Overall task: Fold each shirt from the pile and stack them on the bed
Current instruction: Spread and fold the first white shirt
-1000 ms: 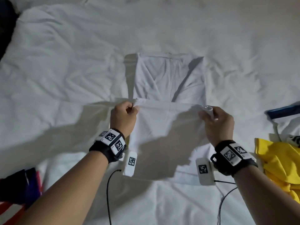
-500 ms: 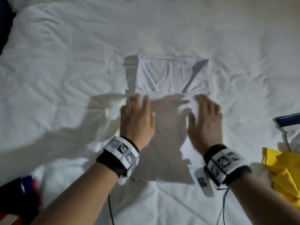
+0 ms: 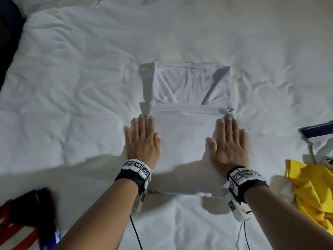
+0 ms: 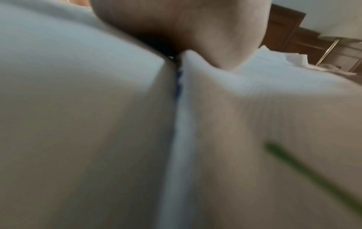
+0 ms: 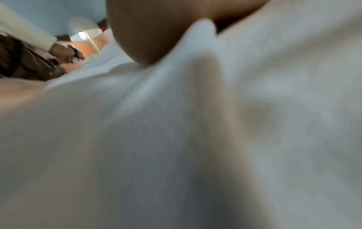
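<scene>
A white shirt (image 3: 187,134) lies partly folded in the middle of the white bed (image 3: 72,78), its lower half doubled up over the body, its folded sleeves showing at the far end. My left hand (image 3: 142,139) lies flat on the shirt's left edge with straight fingers. Flat on the right edge rests my right hand (image 3: 228,141), fingers straight too. Both wrist views are blurred, filled with white cloth (image 4: 254,108) close under the palm (image 5: 149,31).
A crumpled yellow garment (image 3: 311,192) lies at the right edge, with a white and blue garment (image 3: 319,134) behind it. A red, white and dark garment (image 3: 23,219) sits at the lower left. A dark object (image 3: 7,37) stands at the bed's upper left.
A second ago both hands pinched the hem and carried it up over the shirt. They let go, spread flat, and slid outward to the fold's left and right edges.
</scene>
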{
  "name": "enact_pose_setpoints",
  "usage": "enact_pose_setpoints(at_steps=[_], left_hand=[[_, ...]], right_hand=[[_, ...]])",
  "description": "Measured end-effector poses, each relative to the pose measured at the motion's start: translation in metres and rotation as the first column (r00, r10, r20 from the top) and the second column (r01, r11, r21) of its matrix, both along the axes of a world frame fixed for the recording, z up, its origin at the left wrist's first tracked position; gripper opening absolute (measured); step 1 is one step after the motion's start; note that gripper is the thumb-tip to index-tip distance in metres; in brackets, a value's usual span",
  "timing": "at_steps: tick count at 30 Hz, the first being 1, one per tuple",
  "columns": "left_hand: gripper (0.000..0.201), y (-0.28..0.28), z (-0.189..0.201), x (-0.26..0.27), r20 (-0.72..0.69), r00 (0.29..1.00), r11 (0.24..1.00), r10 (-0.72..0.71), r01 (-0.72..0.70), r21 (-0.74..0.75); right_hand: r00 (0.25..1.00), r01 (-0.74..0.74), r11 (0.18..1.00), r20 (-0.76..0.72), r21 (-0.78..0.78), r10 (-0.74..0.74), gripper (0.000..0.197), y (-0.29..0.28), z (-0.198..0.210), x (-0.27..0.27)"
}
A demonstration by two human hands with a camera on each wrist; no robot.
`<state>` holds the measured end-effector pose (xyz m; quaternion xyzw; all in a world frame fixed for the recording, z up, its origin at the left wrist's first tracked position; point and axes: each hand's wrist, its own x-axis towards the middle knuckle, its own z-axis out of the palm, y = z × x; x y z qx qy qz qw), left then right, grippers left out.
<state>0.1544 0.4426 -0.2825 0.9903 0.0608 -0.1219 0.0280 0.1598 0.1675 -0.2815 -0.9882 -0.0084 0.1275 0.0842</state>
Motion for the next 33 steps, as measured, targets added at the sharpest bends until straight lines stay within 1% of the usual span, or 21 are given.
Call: enact_pose_setpoints(at_steps=[3, 4, 5, 7, 8, 9, 10, 13, 16, 20, 23, 26, 29, 30, 31, 32, 33], left_hand=[[0.068, 0.001, 0.008, -0.015, 0.074, 0.99, 0.993, 0.118, -0.116, -0.037], [0.069, -0.008, 0.013, -0.022, 0.111, 0.988, 0.993, 0.109, -0.102, -0.064], [0.071, -0.022, 0.018, -0.032, 0.139, 0.989, 0.995, 0.055, -0.042, -0.094], [0.071, -0.053, 0.019, -0.057, 0.16, 0.98, 0.979, -0.118, 0.142, -0.149], [0.069, -0.065, 0.013, -0.069, 0.163, 0.969, 0.965, -0.188, 0.213, -0.154], [0.068, -0.072, 0.006, -0.078, 0.159, 0.962, 0.959, -0.223, 0.246, -0.143], [0.068, -0.073, -0.002, -0.085, 0.141, 0.964, 0.962, -0.223, 0.242, -0.127], [0.07, -0.065, -0.009, -0.093, 0.068, 0.991, 0.987, -0.118, 0.125, -0.101], [0.069, -0.054, -0.004, -0.099, 0.049, 0.998, 0.997, -0.041, 0.044, -0.065], [0.067, -0.035, -0.003, -0.107, 0.025, 0.998, 0.998, 0.05, -0.05, -0.031], [0.066, -0.025, -0.004, -0.113, 0.014, 0.997, 0.997, 0.079, -0.079, -0.006], [0.065, -0.017, -0.003, -0.114, -0.003, 0.996, 0.996, 0.09, -0.09, -0.008], [0.067, -0.015, 0.006, -0.113, -0.014, 0.993, 0.993, 0.117, -0.117, -0.028], [0.068, -0.016, 0.012, -0.114, -0.008, 0.994, 0.993, 0.113, -0.113, -0.041], [0.071, -0.017, 0.021, -0.117, 0.014, 0.997, 0.996, 0.076, -0.075, -0.054], [0.073, -0.018, 0.03, -0.122, 0.047, 0.999, 0.998, -0.009, 0.012, -0.066], [0.077, -0.019, 0.037, -0.129, 0.066, 0.99, 0.989, -0.126, 0.13, -0.074]], right_hand=[[0.998, 0.055, 0.998, 0.023, -0.02, -0.055, 0.073, -0.006, 0.006, -0.01], [0.997, 0.057, 0.998, 0.047, -0.018, -0.056, 0.073, -0.002, 0.011, -0.016], [0.997, 0.032, 0.999, 0.071, -0.006, -0.032, 0.073, 0.005, 0.017, -0.025], [0.995, -0.078, 0.995, 0.075, 0.062, 0.073, 0.073, 0.029, 0.025, -0.048], [0.991, -0.128, 0.988, 0.044, 0.092, 0.124, 0.072, 0.041, 0.025, -0.061], [0.989, -0.149, 0.983, 0.001, 0.105, 0.15, 0.07, 0.05, 0.022, -0.072], [0.989, -0.14, 0.985, -0.034, 0.098, 0.144, 0.068, 0.054, 0.017, -0.081], [0.997, -0.054, 0.996, -0.057, 0.074, 0.058, 0.065, 0.048, 0.004, -0.091], [0.996, -0.057, 0.995, -0.06, 0.076, 0.062, 0.067, 0.032, 0.001, -0.095], [0.997, -0.025, 0.999, -0.074, 0.029, 0.027, 0.068, 0.012, -0.002, -0.102], [0.998, -0.015, 1.0, -0.064, 0.017, 0.016, 0.068, 0.004, -0.005, -0.107], [0.997, 0.041, 0.998, -0.065, 0.038, -0.039, 0.07, -0.005, -0.006, -0.11], [0.996, 0.038, 0.998, -0.081, 0.04, -0.034, 0.071, -0.014, -0.003, -0.112], [0.996, 0.041, 0.999, -0.083, 0.035, -0.038, 0.071, -0.016, 0.0, -0.114], [0.997, 0.046, 0.999, -0.067, 0.027, -0.044, 0.071, -0.017, 0.006, -0.116], [0.999, 0.033, 0.999, -0.033, 0.02, -0.033, 0.072, -0.018, 0.012, -0.119], [1.0, -0.011, 1.0, 0.006, 0.012, 0.011, 0.072, -0.017, 0.019, -0.124]])
